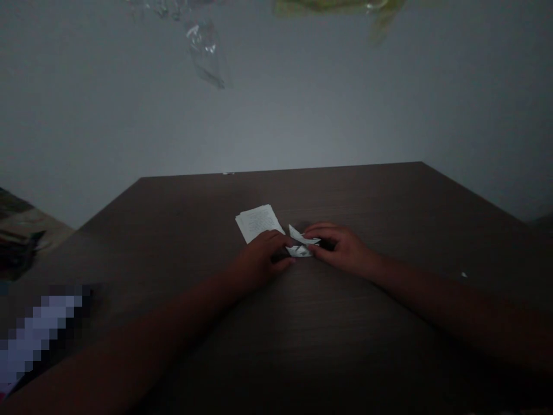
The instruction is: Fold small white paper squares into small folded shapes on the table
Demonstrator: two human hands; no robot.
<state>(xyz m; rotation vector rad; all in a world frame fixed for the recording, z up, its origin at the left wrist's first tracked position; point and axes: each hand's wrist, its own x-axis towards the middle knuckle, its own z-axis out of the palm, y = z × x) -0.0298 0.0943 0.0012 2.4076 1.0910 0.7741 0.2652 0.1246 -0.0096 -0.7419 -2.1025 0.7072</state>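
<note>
A small folded piece of white printed paper (302,242) lies on the dark wooden table (328,323), held between both hands. My left hand (262,257) pinches its left end with closed fingers. My right hand (339,245) grips its right end, fingers curled over it. Just behind my left hand sits a small stack of white printed paper sheets (258,221), partly covered by the fingers.
A pale wall (276,115) rises right behind the table's far edge. Clear plastic (206,52) and something yellowish (341,7) hang at the top. A tiny white scrap (464,275) lies at the right. Dark clutter (17,242) sits off the left edge.
</note>
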